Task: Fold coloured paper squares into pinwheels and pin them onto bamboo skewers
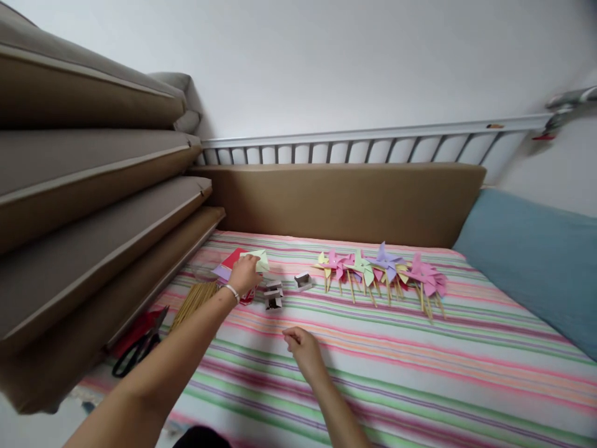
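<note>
My left hand (245, 275) reaches over a stack of coloured paper, its fingers closed on a light green paper square (262, 260). Red paper (234, 256) and lilac paper (221, 272) lie beside and under it. Close to that wrist is a bundle of thin wooden sticks (193, 302). My right hand (304, 350) is above the striped cloth, thumb and fingers pinched together; whatever they may hold is too small to make out. Small open boxes (273, 297) stand between the hands, with another small box (303, 282) to their right.
Finished paper pinwheels (385, 264) on sticks lie in a row at the right. Black-handled scissors (140, 348) rest at the left by folded cushions (107, 230). A brown cushion (345, 202) stands along the back before a white radiator (373, 140). Blue fabric (536, 261) bounds the right side.
</note>
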Available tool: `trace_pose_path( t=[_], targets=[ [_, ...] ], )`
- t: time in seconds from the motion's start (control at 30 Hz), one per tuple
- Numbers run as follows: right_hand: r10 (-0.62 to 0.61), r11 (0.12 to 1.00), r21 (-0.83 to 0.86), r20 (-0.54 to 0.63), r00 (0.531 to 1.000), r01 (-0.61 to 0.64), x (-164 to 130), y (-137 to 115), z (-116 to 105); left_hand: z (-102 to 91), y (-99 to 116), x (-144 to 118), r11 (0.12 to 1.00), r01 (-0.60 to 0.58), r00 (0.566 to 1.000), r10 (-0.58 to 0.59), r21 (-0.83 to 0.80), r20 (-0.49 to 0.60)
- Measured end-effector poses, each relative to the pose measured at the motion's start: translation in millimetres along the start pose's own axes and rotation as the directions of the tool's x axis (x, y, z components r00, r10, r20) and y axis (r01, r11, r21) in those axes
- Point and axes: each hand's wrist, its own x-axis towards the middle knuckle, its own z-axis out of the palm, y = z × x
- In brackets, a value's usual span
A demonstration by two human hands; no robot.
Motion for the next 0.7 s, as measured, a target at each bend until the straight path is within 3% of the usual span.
trace_pose_path(
  t=[0.13,0.43,0.53,0.63,0.67,0.7],
  targets=[
    [-0.036,0.999,-0.026,0.003,0.999,0.036,0.3,1.3,-1.0,18.8,-2.5,9.4,0.994,0.088,0.995,-0.091,0.071,0.039],
    [0.003,1.000,0.016,-0.016,1.000,-0.002,4.1,-0.6,-5.9,18.4,-12.6,4.3,0.992,0.130,0.991,-0.130,-0.003,0.011],
    [0.025,0.997,0.071,-0.023,0.999,-0.023,3.1,-5.6,-7.8,13.3,-7.6,-3.3,0.993,0.106,0.992,-0.109,-0.050,-0.069],
    [0.049,0.988,0.151,-0.033,0.998,-0.044,-0.3,-22.1,-13.2,12.3,11.2,-27.3,0.995,0.041,0.980,-0.057,-0.089,-0.191],
    [0.066,0.974,0.217,-0.022,0.998,-0.060,-1.7,-30.6,-15.6,14.6,20.2,-38.9,0.995,0.002,0.969,-0.027,-0.101,-0.244],
    [0.085,0.952,0.297,-0.003,0.996,-0.080,-3.1,-40.2,-18.1,18.5,29.7,-51.5,0.987,-0.105,0.931,0.056,-0.118,-0.361]
  ],
)
